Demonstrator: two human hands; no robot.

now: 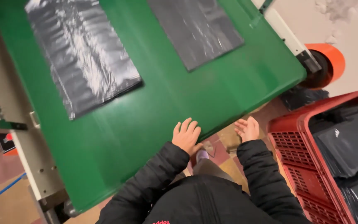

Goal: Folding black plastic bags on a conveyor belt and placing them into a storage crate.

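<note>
Your left hand (186, 135) lies flat, fingers spread, holding nothing, on the near edge of the green conveyor belt (166, 108) | your right hand (247, 128) hangs open and empty just off that edge | black plastic sheet (81, 54) at 11 o'clock, second black sheet (195, 29) at 12 | red crate (307, 166) at 3 o'clock holds more black sheets

Worn tiled floor (222, 155) under pale wall (353, 25).
</note>
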